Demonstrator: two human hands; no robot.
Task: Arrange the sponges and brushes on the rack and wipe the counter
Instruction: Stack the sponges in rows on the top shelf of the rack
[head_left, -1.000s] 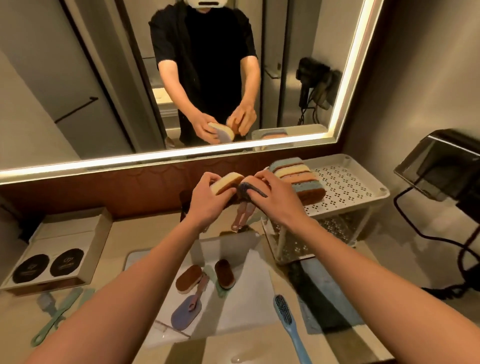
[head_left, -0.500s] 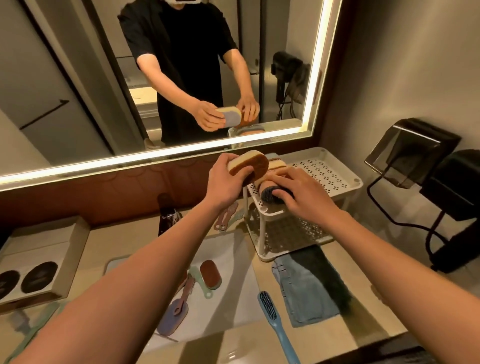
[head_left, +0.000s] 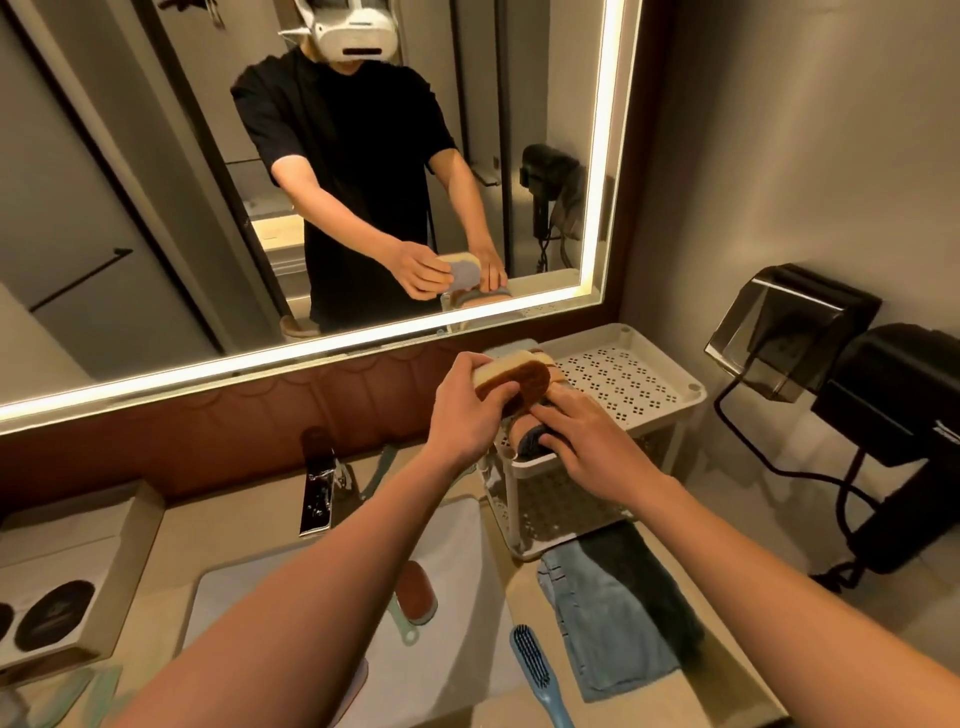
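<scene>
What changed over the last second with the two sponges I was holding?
The right hand carried the dark blue sponge to the front of the white rack's top shelf, set it down with the row there, and now rests its fingers on it. The left hand still grips the yellow-and-brown sponge, now raised over that row. The blue brush and blue cloth on the counter have not moved.

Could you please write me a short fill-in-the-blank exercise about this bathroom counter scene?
1. The left hand grips a yellow sponge with a ____ scrub pad.
2. The right hand touches a dark sponge on the ____ tier of the rack.
3. The brush near the front edge of the counter has a ____ handle.
Missing words: brown; top; blue.
</scene>
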